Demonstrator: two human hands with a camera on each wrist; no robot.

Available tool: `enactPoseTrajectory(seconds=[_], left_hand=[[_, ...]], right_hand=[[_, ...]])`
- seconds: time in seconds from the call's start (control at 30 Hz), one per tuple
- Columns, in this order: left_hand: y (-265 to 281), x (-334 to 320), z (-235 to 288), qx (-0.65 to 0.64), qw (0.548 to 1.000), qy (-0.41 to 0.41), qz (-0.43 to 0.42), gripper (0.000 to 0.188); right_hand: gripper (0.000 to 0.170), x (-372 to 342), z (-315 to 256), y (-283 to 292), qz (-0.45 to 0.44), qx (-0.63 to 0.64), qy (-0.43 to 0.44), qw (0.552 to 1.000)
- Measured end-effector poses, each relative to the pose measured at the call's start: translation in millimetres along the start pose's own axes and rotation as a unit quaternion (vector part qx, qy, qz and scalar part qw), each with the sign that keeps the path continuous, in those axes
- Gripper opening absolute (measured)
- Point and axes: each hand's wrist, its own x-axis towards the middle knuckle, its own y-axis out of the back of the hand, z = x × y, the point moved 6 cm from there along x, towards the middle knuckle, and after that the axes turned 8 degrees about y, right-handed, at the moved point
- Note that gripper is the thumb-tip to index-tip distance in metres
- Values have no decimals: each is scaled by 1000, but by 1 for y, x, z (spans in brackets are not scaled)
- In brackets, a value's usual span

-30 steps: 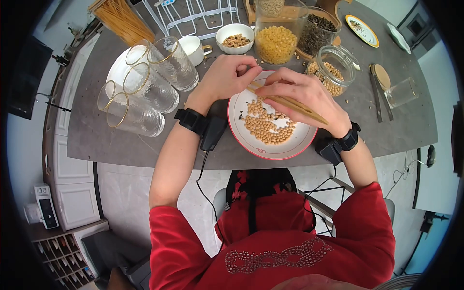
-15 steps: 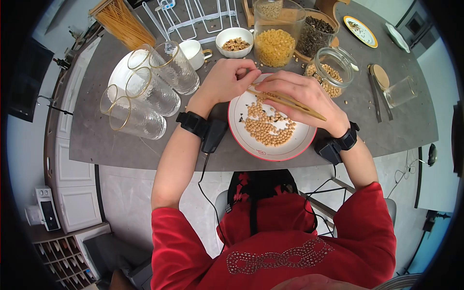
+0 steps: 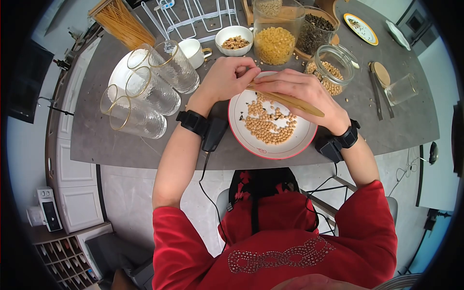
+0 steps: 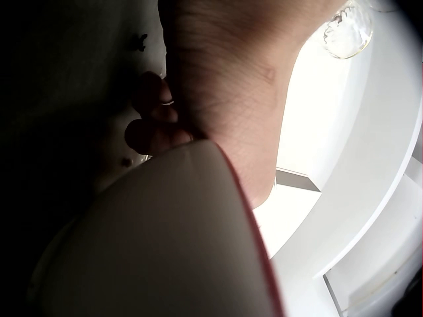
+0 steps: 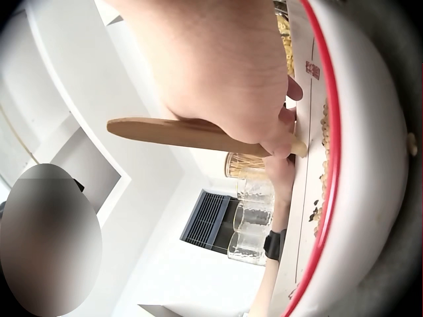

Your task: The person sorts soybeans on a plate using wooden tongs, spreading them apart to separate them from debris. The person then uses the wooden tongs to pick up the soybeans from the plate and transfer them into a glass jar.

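A white red-rimmed plate stands at the table's near edge, with chickpeas and a few dark bits in it. My left hand curls at the plate's far left rim, thumb and fingers close together there. Above the plate's far side, my right hand holds wooden tongs, their broad end jutting back past the palm. The tongs' tips lie beside the left thumb, partly covered by the right fingers. In the right wrist view, the tongs appear as one flat, round-ended strip.
Beyond the plate stand a white bowl of mixed grains, a pasta jar and an open jar of chickpeas. Tall gold-rimmed glasses stand left. At right lie long metal tongs beside a small glass.
The right hand has rolled slightly, so the wooden tongs show a broader face and less gap between their arms. The left hand stays at the rim; the view shifts a little.
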Motion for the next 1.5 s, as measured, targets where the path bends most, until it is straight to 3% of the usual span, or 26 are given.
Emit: enactPoseTrajectory(seconds=[0.43, 0.5, 0.63, 0.7, 0.8, 0.9, 1.5], left_hand=[[1, 0, 1, 15, 1000, 2, -5, 16], [0, 1, 1, 16, 1000, -3, -11, 16], [-1, 1, -4, -19, 1000, -10, 11, 20], [-2, 1, -3, -24, 1000, -9, 12, 18], [-2, 1, -4, -33, 999, 2, 1, 19], [-1, -1, 0, -7, 1000, 16, -12, 17], [0, 0, 0, -2, 1000, 8, -8, 16]], right_hand=[[25, -2, -1, -4, -14, -12, -39, 999], [20, -10, 11, -10, -88, -39, -118, 988], [18, -9, 8, -11, -68, -44, -113, 990], [18, -10, 10, -10, -69, -21, -155, 985], [30, -6, 5, -6, -32, -47, -79, 995], [29, -5, 1, -4, -16, -20, -64, 998], [29, -6, 5, -10, -51, -13, -73, 996]])
